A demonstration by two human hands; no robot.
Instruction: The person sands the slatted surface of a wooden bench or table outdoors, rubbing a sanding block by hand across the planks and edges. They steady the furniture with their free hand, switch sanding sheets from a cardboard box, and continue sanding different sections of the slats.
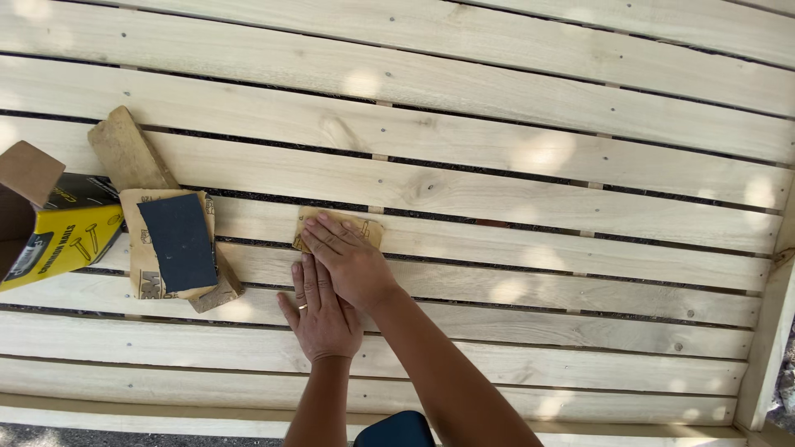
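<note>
My right hand [348, 261] presses flat on a small tan piece of sandpaper [368, 228] lying on a pale wooden slat [538, 285] of a slatted bench-like frame. Only the paper's far edge shows past the fingers. My left hand [323, 319], with a ring on one finger, lies just behind the right hand, its fingers apart and flat on the slat, partly tucked under the right wrist.
To the left lie a wooden block [128, 153], a tan sandpaper sheet [141, 248] with a dark sandpaper piece [178, 240] on top, and an open yellow box of nails [54, 240]. Dark gaps run between the slats. A side rail [770, 331] closes the right end.
</note>
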